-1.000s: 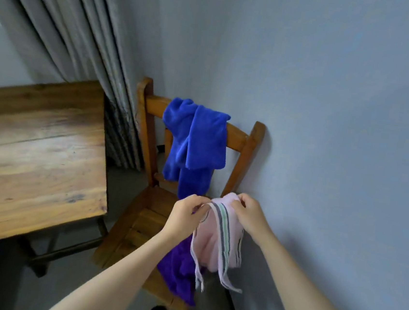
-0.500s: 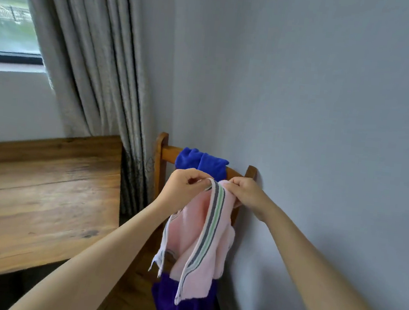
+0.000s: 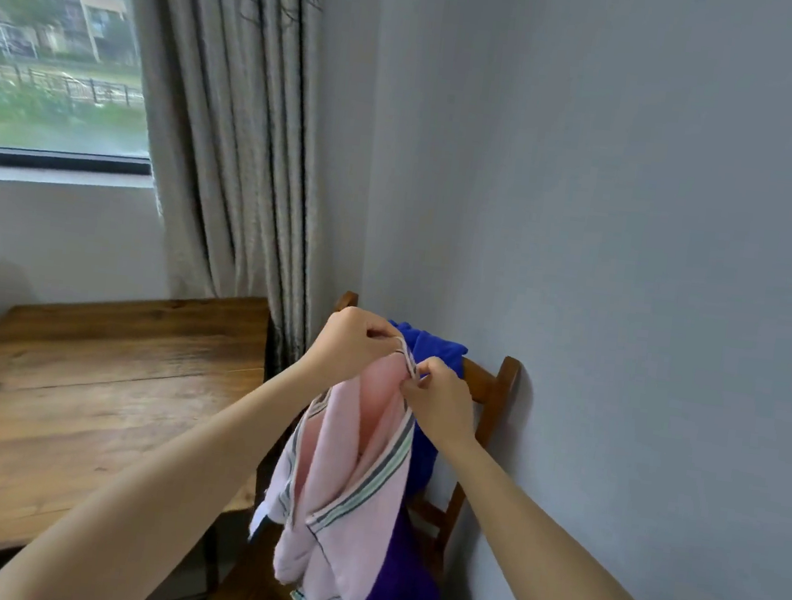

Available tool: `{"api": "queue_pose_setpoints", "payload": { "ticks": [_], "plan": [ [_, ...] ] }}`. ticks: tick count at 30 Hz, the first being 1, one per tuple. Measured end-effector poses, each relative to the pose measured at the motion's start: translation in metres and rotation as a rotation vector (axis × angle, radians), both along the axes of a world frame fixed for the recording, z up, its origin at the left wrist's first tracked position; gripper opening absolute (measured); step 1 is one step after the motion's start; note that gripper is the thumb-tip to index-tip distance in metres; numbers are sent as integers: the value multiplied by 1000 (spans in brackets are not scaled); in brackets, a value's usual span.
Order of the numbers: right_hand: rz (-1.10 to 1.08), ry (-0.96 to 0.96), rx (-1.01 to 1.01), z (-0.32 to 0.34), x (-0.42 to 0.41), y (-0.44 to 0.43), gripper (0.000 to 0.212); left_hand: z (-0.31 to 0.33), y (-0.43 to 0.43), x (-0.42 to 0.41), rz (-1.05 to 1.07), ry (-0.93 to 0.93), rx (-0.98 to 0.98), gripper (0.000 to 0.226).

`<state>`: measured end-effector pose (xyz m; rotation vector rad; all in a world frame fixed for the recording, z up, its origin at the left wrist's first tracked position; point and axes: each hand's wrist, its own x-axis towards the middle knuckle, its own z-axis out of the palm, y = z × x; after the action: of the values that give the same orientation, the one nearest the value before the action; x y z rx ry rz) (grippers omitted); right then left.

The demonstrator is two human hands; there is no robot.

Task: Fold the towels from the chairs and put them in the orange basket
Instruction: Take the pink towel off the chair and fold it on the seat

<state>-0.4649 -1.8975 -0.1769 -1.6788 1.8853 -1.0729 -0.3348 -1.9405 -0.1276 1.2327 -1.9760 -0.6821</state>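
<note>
Two hands pinch pink towel (image 3: 350,480), striped border, hanging crumpled.

Both bare forearms were stretched forward and raised. The left hand (image 3: 352,344) was curled closed, thumb pressed to the fingertips in a pinch. The right hand (image 3: 440,397) was held just beside and slightly lower, its fingers likewise pinched closed, knuckles uppermost.

Soft, even daylight entered from the window (image 3: 56,68) at upper left, glare was absent, the chair (image 3: 496,393) cast a faint shadow on the wall (image 3: 655,278), and wide-angle distortion bent the frame edges.
</note>
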Motion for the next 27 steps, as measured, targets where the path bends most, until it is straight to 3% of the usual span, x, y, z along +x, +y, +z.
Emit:
{"api": "queue_pose_setpoints", "payload": {
  "ticks": [5,12,16,20,27],
  "plan": [
    [108,134,189,-4,-2,-16,26,9,-14,37,128,76,-30,15],
    [65,268,352,-16,-27,-14,34,0,-39,85,306,275,-1,16],
    [88,-21,440,14,-32,-20,34,-38,-55,88,401,148,35,17],
    [51,-412,423,36,-16,-40,30,-79,-56,74,344,10,180,19],
    [-27,-676,436,34,33,-53,15,-90,15,53,220,456,169,17]
  ]
}}
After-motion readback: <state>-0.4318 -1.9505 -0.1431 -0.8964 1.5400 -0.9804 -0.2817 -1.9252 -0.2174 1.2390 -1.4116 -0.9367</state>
